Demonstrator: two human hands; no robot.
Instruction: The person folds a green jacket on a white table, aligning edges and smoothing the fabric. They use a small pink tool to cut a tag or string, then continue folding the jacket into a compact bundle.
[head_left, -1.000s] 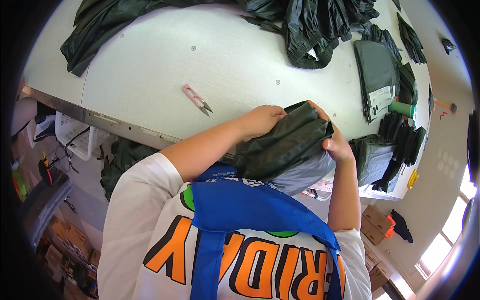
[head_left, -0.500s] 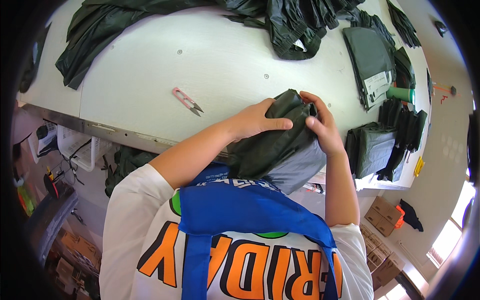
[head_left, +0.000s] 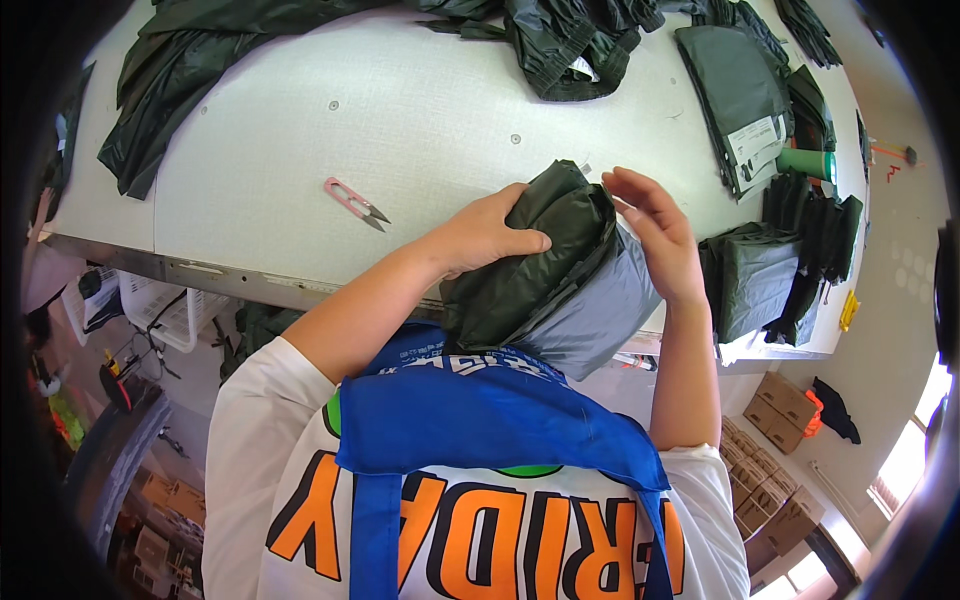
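My left hand [head_left: 497, 236] is closed around a folded dark green bundle [head_left: 545, 225] of thin, shiny material, its thumb pressed on the upper face. The bundle is tilted over the table's near edge, against my apron. A smooth grey plastic layer [head_left: 590, 320] covers its lower right side; whether this is a separate bag I cannot tell. At the bundle's right edge my right hand [head_left: 660, 232] is raised, with fingers apart and gripping nothing visible. Pink-handled thread snips [head_left: 356, 204] lie on the table left of the bundle.
Dark crumpled garments [head_left: 570, 50] lie along the table's [head_left: 420, 120] far side. Folded packages [head_left: 735, 110] and a stack of dark bundles [head_left: 750, 280] sit at the right, near a green cylinder [head_left: 806, 163]. White baskets [head_left: 165, 310] stand below at the left.
My right hand has let go of the bundle's top edge and its fingers have opened. My left hand still holds the bundle, which shows more of its grey side.
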